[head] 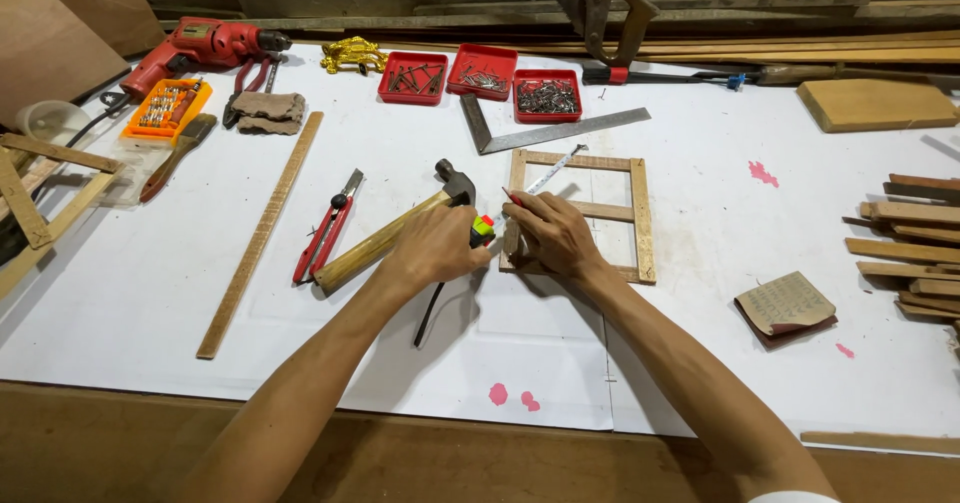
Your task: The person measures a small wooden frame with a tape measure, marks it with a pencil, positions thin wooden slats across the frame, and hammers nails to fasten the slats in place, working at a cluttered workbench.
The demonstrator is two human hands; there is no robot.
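My left hand (432,250) grips a small tape measure (483,228) with a yellow, green and red body. Its blade (553,170) runs up and to the right across a small wooden frame (641,213) that lies flat on the white sheet. My right hand (552,235) rests on the frame's left rail and holds a red pencil (511,197) with its tip near the blade. A wooden-handled hammer (385,243) lies just left of my left hand, its head (455,178) next to the frame. A black strap (429,315) trails below my left hand.
A red utility knife (330,228) and a long wooden strip (262,233) lie to the left. Behind the frame are a steel square (560,131) and three red trays of nails (546,96). A red drill (205,48) sits far left. Sandpaper (787,303) and stacked wood strips (910,248) lie right.
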